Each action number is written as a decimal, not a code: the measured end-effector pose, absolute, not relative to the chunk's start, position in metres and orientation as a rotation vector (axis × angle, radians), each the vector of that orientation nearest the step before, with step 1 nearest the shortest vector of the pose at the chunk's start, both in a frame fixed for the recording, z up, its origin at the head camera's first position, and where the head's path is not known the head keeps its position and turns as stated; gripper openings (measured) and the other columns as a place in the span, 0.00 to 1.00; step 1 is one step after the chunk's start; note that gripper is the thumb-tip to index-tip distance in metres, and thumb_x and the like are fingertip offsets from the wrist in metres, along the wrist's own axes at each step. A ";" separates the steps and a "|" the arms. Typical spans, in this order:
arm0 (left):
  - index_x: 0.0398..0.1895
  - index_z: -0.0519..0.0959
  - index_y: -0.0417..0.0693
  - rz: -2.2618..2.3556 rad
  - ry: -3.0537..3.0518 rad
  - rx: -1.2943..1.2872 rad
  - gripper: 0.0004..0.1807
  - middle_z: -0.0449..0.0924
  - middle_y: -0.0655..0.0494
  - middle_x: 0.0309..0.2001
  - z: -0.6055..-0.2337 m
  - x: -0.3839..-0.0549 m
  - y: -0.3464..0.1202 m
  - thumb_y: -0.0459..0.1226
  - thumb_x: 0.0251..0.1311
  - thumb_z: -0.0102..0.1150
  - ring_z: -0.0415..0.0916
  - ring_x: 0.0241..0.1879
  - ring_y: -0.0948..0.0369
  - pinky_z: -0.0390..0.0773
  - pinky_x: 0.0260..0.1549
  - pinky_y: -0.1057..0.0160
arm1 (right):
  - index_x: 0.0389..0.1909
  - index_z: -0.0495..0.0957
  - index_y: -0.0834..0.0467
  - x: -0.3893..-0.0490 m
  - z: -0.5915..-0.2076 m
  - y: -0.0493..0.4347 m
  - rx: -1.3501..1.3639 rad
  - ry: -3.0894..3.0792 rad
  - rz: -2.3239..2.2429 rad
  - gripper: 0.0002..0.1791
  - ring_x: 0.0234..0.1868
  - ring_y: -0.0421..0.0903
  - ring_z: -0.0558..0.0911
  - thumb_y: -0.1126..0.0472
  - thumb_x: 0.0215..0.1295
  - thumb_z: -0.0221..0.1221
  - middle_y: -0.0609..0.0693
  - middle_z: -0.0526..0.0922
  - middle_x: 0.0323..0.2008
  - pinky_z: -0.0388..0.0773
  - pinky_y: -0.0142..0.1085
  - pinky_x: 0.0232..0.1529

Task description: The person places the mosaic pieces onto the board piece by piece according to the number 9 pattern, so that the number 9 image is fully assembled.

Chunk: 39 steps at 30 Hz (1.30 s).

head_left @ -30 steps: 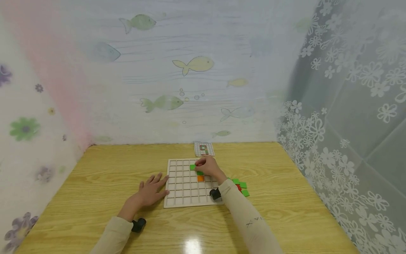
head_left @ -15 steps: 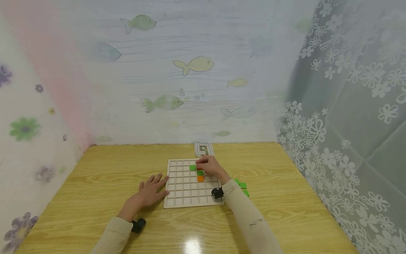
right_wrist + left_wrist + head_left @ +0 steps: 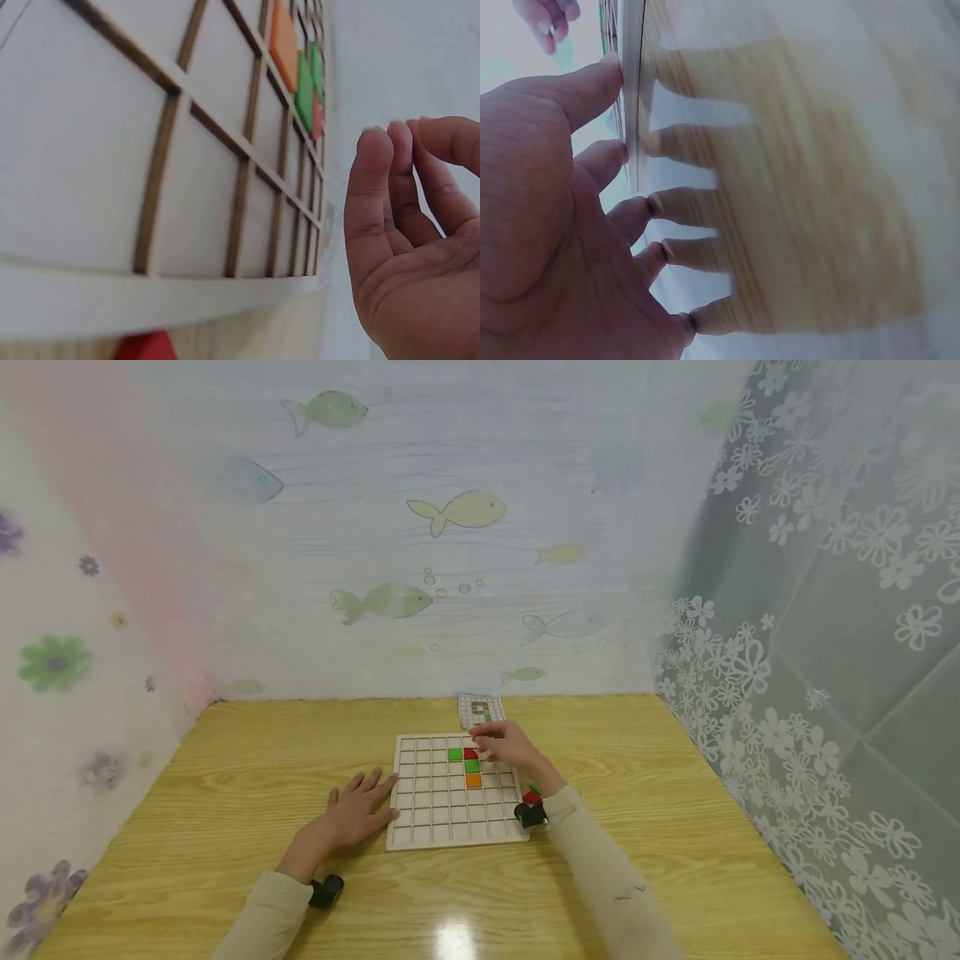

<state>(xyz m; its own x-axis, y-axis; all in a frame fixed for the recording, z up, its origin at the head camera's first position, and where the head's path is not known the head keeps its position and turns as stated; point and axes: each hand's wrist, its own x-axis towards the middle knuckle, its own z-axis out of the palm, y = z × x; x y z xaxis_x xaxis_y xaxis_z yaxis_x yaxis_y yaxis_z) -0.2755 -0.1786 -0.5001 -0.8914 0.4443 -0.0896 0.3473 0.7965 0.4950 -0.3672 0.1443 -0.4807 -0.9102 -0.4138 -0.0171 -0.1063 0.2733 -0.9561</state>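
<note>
A pale wooden grid board lies on the table. In its upper part sit a green tile, a red tile right of it, a second green tile below the red one, and an orange tile under that. My left hand rests flat on the table, fingers spread, with thumb and forefinger tips at the board's left edge. Over the board's upper right hovers my right hand, just beside the red tile. In the right wrist view its fingers are loosely bent and hold nothing.
Loose red and green tiles lie right of the board, partly hidden by the right wrist and its black camera. Behind the board is a small pattern card, close to the fish-patterned wall.
My right hand has let go of the red tile, which now shows in its cell, and has moved slightly up and right. The left hand stays in place.
</note>
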 end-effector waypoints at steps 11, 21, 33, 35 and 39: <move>0.80 0.58 0.48 0.730 2.804 0.633 0.41 0.48 0.33 0.79 -0.502 -0.272 -0.179 0.61 0.73 0.47 0.42 0.76 0.29 0.39 0.63 0.18 | 0.63 0.74 0.72 -0.355 -0.465 0.176 -0.622 2.293 -1.515 0.20 0.52 0.67 0.79 0.62 0.79 0.53 0.71 0.78 0.58 0.80 0.55 0.53; 0.80 0.58 0.46 0.728 2.786 0.609 0.40 0.47 0.32 0.79 -0.495 -0.266 -0.177 0.59 0.74 0.48 0.41 0.76 0.29 0.37 0.63 0.19 | 0.55 0.81 0.71 -0.340 -0.474 0.216 -0.736 2.302 -1.271 0.15 0.44 0.52 0.86 0.68 0.70 0.61 0.65 0.85 0.48 0.83 0.38 0.43; 0.80 0.58 0.45 0.688 2.785 0.560 0.39 0.48 0.33 0.79 -0.491 -0.265 -0.173 0.54 0.74 0.52 0.41 0.77 0.30 0.39 0.64 0.19 | 0.39 0.86 0.65 -0.319 -0.473 0.232 -0.667 2.473 -1.044 0.10 0.31 0.43 0.82 0.72 0.56 0.72 0.55 0.87 0.37 0.82 0.34 0.35; 0.80 0.58 0.44 0.696 2.788 0.562 0.39 0.47 0.33 0.79 -0.492 -0.264 -0.172 0.54 0.74 0.52 0.41 0.77 0.29 0.39 0.64 0.19 | 0.39 0.87 0.65 -0.318 -0.473 0.231 -0.641 2.498 -1.056 0.09 0.31 0.43 0.83 0.72 0.56 0.72 0.56 0.88 0.37 0.82 0.35 0.35; 0.80 0.58 0.45 0.699 2.785 0.550 0.38 0.47 0.33 0.80 -0.490 -0.263 -0.171 0.52 0.75 0.53 0.41 0.77 0.30 0.38 0.64 0.20 | 0.38 0.87 0.65 -0.317 -0.473 0.230 -0.606 2.530 -1.079 0.09 0.31 0.43 0.84 0.70 0.57 0.72 0.56 0.88 0.37 0.83 0.37 0.36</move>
<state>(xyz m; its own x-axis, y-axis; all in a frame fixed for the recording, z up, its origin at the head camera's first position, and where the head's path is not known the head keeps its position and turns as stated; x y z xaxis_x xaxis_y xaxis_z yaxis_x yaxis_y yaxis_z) -0.2630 -0.1708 -0.4896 -0.9062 0.4062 -0.1174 0.3027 0.8171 0.4907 -0.3168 0.2297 -0.4733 -0.8576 -0.4985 -0.1264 -0.2540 0.6243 -0.7387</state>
